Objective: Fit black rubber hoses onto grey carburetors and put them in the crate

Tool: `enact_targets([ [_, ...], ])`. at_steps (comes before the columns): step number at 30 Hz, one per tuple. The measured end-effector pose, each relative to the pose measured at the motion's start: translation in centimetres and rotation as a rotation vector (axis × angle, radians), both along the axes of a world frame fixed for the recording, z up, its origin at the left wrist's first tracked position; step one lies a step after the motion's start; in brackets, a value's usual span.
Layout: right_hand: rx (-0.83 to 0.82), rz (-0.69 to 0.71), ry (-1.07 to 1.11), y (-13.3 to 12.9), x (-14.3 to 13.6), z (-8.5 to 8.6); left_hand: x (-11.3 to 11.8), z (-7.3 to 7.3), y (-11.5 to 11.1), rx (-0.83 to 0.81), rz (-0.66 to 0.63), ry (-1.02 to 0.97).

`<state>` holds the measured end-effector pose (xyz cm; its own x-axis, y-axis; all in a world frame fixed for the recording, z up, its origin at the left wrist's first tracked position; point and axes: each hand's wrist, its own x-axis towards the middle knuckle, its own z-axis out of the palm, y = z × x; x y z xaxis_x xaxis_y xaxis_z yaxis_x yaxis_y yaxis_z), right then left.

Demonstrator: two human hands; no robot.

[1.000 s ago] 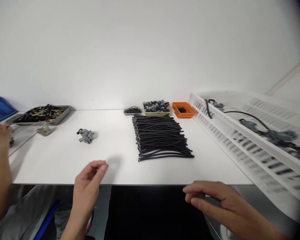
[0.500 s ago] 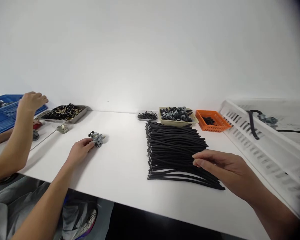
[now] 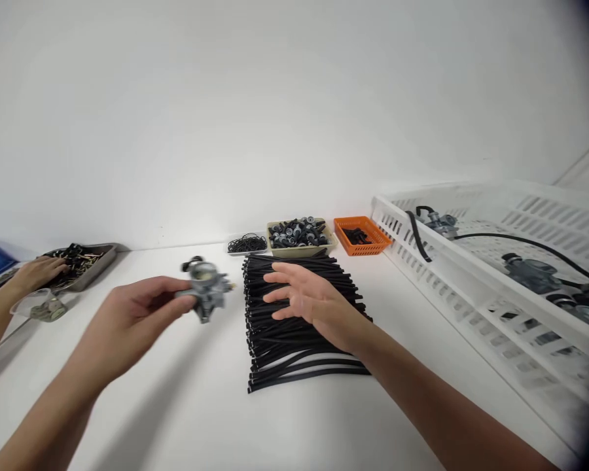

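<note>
Between its thumb and fingers, my left hand (image 3: 132,324) grips a small grey metal carburetor (image 3: 207,288) with a black fitting on top. The carburetor is raised above the white table, left of the hoses. My right hand (image 3: 314,301) is over a pile of black rubber hoses (image 3: 269,353), its fingers spread and holding nothing. The hoses lie side by side across the table, and my right hand and forearm hide part of them.
Behind the hoses stand a clear tray of black rings (image 3: 247,244), a cream tray of small parts (image 3: 299,235) and an orange basket (image 3: 362,237). A white crate (image 3: 471,288) with carburetors borders the right. At far left, a co-worker's hand (image 3: 38,271) reaches into a metal tray (image 3: 95,268).
My left hand has lifted the carburetor off the table. My right hand has moved left across the hoses and its fingers have spread. The view has turned right; the co-worker's hand has lowered.
</note>
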<state>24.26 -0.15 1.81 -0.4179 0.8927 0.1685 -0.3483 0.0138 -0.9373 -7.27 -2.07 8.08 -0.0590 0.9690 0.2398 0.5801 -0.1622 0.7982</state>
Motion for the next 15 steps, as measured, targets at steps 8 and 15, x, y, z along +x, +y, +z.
enact_targets([
  [8, -0.259, 0.014, 0.455, 1.4, 3.0, 0.4, 16.4, 3.5, 5.1, 0.183, -0.562, 0.241],
  [15, -0.501, -0.266, 0.761, 3.9, 7.1, 1.6, 18.5, 0.1, 18.6, 0.064, -0.235, 0.742],
])
